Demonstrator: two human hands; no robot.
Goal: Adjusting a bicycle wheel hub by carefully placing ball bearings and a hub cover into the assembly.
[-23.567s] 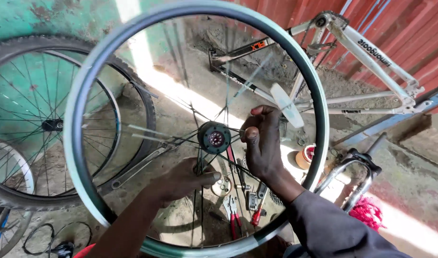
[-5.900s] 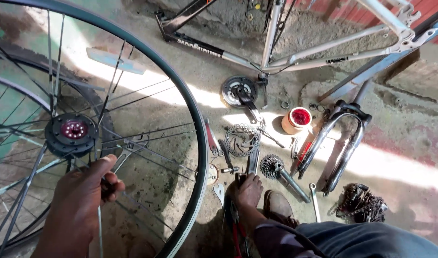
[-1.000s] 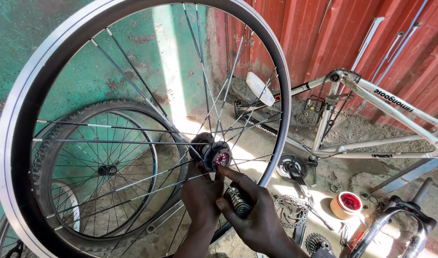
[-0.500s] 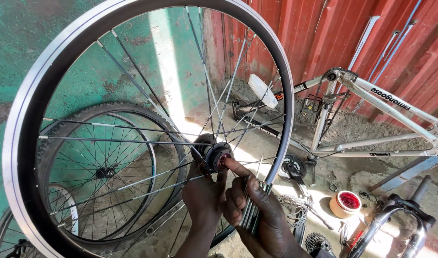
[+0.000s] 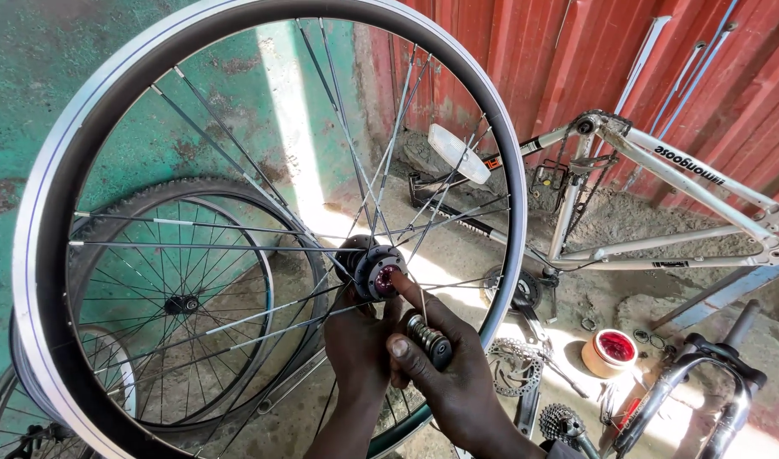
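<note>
Since half a sec ago, right hand point(image 5: 457, 374) slid lower, forefinger now on hub point(image 5: 374, 270). Wheel point(image 5: 58, 255) upright; left hand point(image 5: 355, 340) clenched under hub; right grasps ribbed cylinder point(image 5: 429, 339). Cylinder not fitted yet, I'd judge.

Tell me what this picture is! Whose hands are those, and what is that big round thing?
The camera sits on a person's head and looks down, so you see that person's own two hands. The big round thing is a bicycle wheel with thin metal spokes. The left hand grips the hub, the wheel's middle. The right hand holds a small ridged metal part while one finger touches the hub. Behind, a second wheel with a tyre leans on a green wall. On the ground lie a silver bicycle frame, toothed gears and a small round tub of red stuff.
</note>
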